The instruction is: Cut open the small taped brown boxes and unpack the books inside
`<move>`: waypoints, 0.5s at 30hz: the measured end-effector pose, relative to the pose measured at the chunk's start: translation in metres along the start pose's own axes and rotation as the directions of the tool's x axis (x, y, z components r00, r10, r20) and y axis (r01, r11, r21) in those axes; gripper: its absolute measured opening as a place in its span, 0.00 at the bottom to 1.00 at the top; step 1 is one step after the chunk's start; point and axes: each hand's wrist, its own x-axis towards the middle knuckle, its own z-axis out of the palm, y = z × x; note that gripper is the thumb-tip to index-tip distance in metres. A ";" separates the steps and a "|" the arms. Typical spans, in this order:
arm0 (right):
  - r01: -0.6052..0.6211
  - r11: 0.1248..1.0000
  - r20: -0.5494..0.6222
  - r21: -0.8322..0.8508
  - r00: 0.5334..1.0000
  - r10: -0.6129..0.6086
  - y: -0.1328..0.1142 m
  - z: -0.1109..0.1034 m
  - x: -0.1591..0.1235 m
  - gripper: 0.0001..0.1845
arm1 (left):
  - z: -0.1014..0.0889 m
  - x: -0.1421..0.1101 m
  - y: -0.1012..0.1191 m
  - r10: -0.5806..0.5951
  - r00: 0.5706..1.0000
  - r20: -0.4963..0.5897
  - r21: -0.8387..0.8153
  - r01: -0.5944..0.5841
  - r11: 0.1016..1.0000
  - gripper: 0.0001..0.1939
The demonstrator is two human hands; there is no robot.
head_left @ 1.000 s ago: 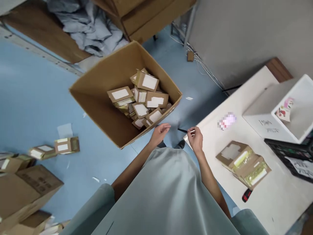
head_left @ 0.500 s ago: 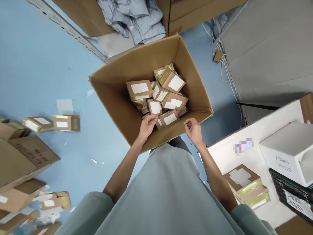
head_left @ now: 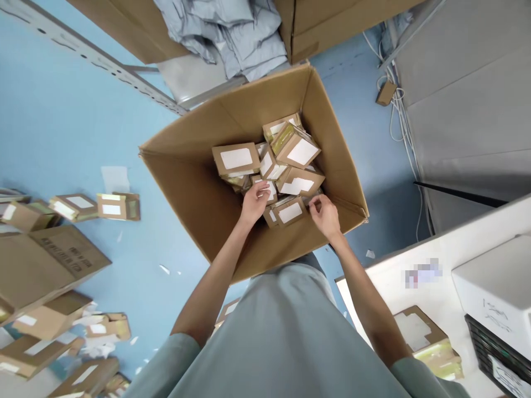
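Note:
A large open cardboard carton point(head_left: 194, 182) stands on the blue floor, holding several small brown packets point(head_left: 236, 159) with white labels. Both my hands reach down into it. My left hand point(head_left: 254, 202) has its fingers curled on a small packet in the pile. My right hand point(head_left: 324, 215) is curled beside another labelled packet point(head_left: 289, 212), its fingertips at that packet's right edge; what it pinches, if anything, is hidden.
More small packets point(head_left: 97, 205) and brown boxes point(head_left: 45, 265) lie scattered on the floor at left. Grey bags point(head_left: 232, 33) are heaped behind the carton. At right is a white table point(head_left: 431, 287) with packets point(head_left: 427, 342), a white box point(head_left: 493, 287) and a black crate point(head_left: 498, 359).
My view swung from the table to over the carton. Both hands moved from in front of my body down into the carton onto the packets.

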 end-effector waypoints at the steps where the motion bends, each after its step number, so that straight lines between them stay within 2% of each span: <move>1: -0.004 1.000 0.005 0.002 1.000 0.004 0.003 0.001 0.007 0.06 | 0.007 0.013 0.002 0.024 1.000 0.003 0.044 -0.024 0.999 0.28; 4: -0.030 0.999 0.025 0.010 0.999 0.030 0.016 0.005 0.026 0.05 | 0.034 0.064 0.013 0.151 0.988 0.027 0.208 -0.153 0.966 0.38; 7: -0.066 0.998 0.034 0.021 0.997 0.065 0.031 0.013 0.043 0.06 | 0.068 0.132 0.029 0.280 0.954 0.102 0.349 -0.298 0.888 0.43; 9: -0.085 0.996 0.037 0.032 0.996 0.084 0.043 0.020 0.055 0.06 | 0.093 0.178 0.038 0.290 0.946 0.146 0.442 -0.324 0.837 0.42; 11: -0.102 0.993 0.050 0.051 0.994 0.100 0.057 0.028 0.068 0.07 | 0.115 0.213 0.043 0.255 0.950 0.180 0.527 -0.312 0.790 0.39; 13: -0.139 0.988 0.061 0.066 0.989 0.136 0.071 0.035 0.085 0.07 | 0.128 0.232 0.040 0.236 0.957 0.165 0.557 -0.288 0.778 0.33; 15: -0.180 0.981 0.059 0.071 0.983 0.176 0.084 0.041 0.105 0.07 | 0.130 0.233 0.029 0.248 0.963 0.105 0.549 -0.264 0.793 0.29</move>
